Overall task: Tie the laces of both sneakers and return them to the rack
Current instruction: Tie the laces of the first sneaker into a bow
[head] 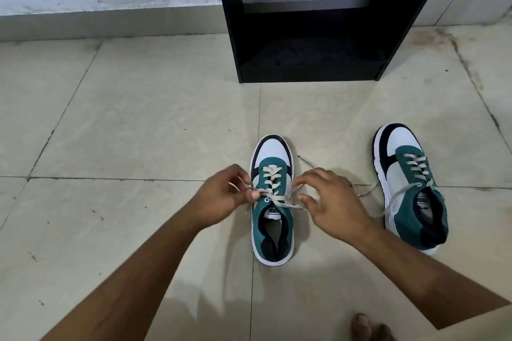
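Two sneakers (pixel 272 199) | one rack (pixel 310 16) | left hand (pixel 221 196) grip pinching lace (pixel 282 201) | right hand (pixel 332 202) grip pinching lace

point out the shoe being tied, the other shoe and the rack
shoe being tied (pixel 273 225): head view, on its green collar near the heel
other shoe (pixel 399 177): head view, on its white side panel
rack (pixel 230 36): head view, on its black left side wall

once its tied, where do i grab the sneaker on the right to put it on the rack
Grip the sneaker on the right at its heel collar, coming from above and behind. The open mouth faces up and the heel points toward you, so fingers can hook inside; its loose laces trail left.
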